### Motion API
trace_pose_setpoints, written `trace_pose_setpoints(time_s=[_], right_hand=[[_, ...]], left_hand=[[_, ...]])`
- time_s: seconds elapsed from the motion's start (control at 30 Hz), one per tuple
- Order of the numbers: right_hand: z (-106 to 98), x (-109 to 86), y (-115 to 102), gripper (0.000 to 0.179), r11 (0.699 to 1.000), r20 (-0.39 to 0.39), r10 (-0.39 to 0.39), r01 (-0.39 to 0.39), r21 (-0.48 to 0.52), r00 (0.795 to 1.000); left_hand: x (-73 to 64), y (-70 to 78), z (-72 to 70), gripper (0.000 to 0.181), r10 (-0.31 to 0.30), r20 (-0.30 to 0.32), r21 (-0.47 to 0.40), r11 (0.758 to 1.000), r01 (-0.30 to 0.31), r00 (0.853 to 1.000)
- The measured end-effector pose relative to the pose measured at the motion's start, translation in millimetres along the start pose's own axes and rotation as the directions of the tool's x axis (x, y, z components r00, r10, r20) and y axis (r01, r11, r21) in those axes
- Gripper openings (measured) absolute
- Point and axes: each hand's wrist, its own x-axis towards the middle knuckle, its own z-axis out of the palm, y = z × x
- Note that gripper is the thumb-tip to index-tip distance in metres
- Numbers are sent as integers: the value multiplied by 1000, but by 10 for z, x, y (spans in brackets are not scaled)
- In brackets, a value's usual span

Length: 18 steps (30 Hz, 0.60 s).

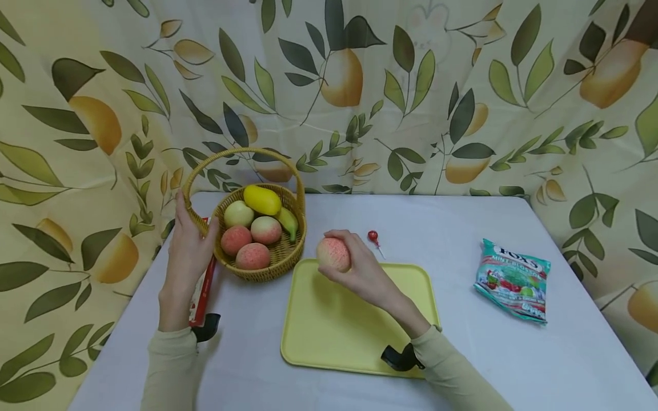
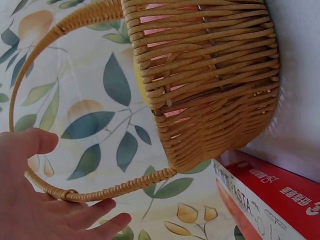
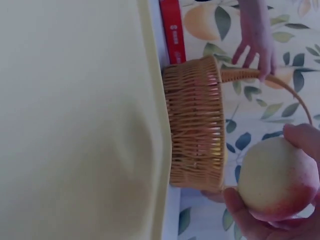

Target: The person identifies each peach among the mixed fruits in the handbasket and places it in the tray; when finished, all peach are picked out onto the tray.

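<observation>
Head cam: R hand (image 1: 367, 275) grips peach (image 1: 332, 254) above tray (image 1: 329, 345), not yet down; L hand (image 1: 187, 257) loose at left basket (image 1: 259, 274); 6 fruits (image 1: 266, 230) inside.

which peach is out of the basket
The pink-and-cream peach gripped in the right hand; the other peaches all lie inside the basket.

The peach (image 1: 333, 255) has pinkish-red speckling over cream, the wicker basket (image 3: 195, 125) is golden tan, and the banana (image 1: 288, 222) is yellow-green. Pale yellow colours the tray (image 1: 339, 342), white the counter (image 1: 247, 354), red and white the box (image 2: 270, 195), teal with multicoloured fruit the candy bag (image 1: 514, 285). Green leaves and orange fruit pattern the cream curtain (image 1: 380, 148).
</observation>
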Motion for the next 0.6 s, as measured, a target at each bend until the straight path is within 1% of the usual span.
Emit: trace_pose_setpoints(time_s=[0.13, 0.27, 0.4, 0.6], right_hand=[[33, 28, 36, 67, 999, 46, -22, 24, -43, 999], [97, 43, 74, 66, 995, 93, -40, 48, -90, 995], [166, 55, 130, 61, 987, 129, -27, 47, -153, 991], [259, 84, 189, 61, 981, 167, -20, 52, -188, 986]], left_hand=[[-6, 7, 7, 92, -12, -7, 10, 1000, 13, 1000], [-13, 8, 16, 91, -12, -11, 11, 1000, 12, 1000], [-20, 5, 28, 91, -9, -7, 3, 1000, 9, 1000], [-14, 1, 36, 91, 6, -22, 2, 1000, -6, 1000]])
